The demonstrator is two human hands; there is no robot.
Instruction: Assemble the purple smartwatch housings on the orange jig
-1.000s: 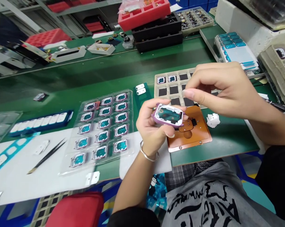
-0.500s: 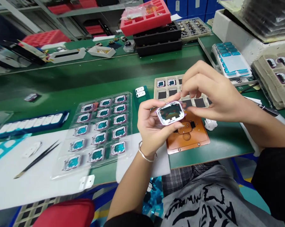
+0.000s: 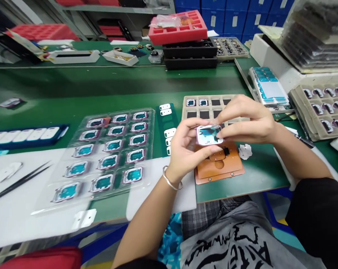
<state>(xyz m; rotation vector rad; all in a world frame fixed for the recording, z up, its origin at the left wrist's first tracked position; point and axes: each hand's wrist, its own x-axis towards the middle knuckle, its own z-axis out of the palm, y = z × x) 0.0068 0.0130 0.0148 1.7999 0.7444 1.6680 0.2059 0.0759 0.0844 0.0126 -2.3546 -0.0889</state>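
Note:
My left hand (image 3: 183,149) is closed around the edges of a small rounded-rectangular frame (image 3: 206,136) with a white rim and teal inside, much like a watch case. My right hand (image 3: 249,123) has its fingertips at the frame's right side, gripping that edge. Beneath both hands lies an orange plate (image 3: 202,173) with screws and a dark clip, partly covered. Behind them is a beige compartment tray (image 3: 186,108) with two similar frames in its top row. A clear plastic tray (image 3: 121,188) of several more frames lies to the left.
White labels on a teal sheet (image 3: 165,121) lie between the trays. Black tweezers (image 3: 20,182) rest on white paper at left. A crumpled white scrap (image 3: 245,151) sits right of the orange plate. Stacked black trays (image 3: 190,62) stand at the back, a filled beige tray (image 3: 323,112) at right.
My right hand's fingers have moved onto the frame's right side. The frame has tilted, so its inside now looks bright teal. The view has shifted slightly.

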